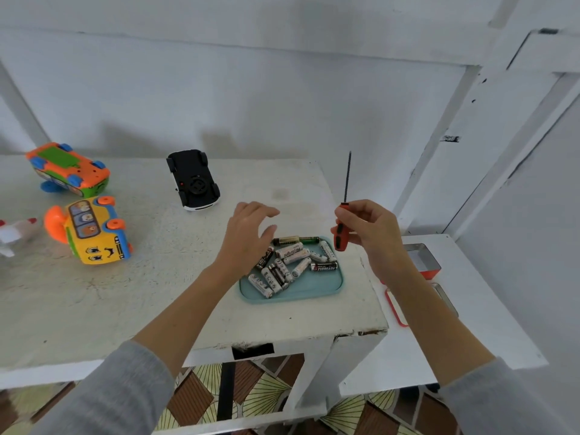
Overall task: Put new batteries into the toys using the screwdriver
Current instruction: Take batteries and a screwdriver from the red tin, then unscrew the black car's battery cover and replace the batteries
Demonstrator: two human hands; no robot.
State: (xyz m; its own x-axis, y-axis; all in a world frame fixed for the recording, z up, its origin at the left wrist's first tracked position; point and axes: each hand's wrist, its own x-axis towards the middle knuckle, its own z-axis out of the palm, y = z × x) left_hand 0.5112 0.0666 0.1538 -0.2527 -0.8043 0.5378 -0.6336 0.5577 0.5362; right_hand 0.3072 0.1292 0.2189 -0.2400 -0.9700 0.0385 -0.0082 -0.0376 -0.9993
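Note:
My right hand (365,229) grips the orange-handled screwdriver (341,226) upright, its dark shaft pointing up, above the right side of the table. My left hand (248,233) hovers with relaxed fingers spread and holds nothing, just left of a teal tray (326,285) filled with several AA batteries (292,262). A black toy car (193,180) lies upside down at the back middle. An orange-and-green toy car (67,169) lies upside down at the far left. A yellow toy bus (91,230) lies on its side in front of it.
A white toy (14,235) pokes in at the left edge. A lower white shelf on the right carries an open metal tin (422,257) and its red-rimmed lid (397,306). The white table's front edge (282,339) is chipped. A white wall stands behind.

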